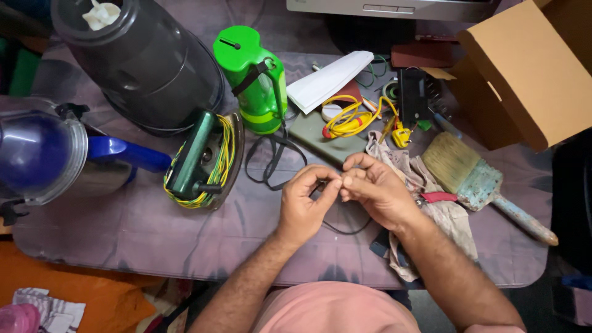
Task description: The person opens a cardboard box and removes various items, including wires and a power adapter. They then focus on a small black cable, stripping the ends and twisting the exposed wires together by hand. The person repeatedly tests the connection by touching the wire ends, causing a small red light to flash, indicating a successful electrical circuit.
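Head view: left hand (303, 206) and right hand (376, 191) meet fingertip to fingertip above the table (154, 234), both pinching a thin black wire (345, 230) between thumb and forefinger. Wire end at the pinch is too small to make out. Its slack drops under the right hand and loops toward the person, long axis roughly left-right at the fingertips. Likely light, limp, a bit slippery; best gripped close to the end, as now. Nearby: rag (431, 203) and paintbrush (475, 179) to the right, green lantern (256, 80) behind, yellow cable (351, 120) coiled.
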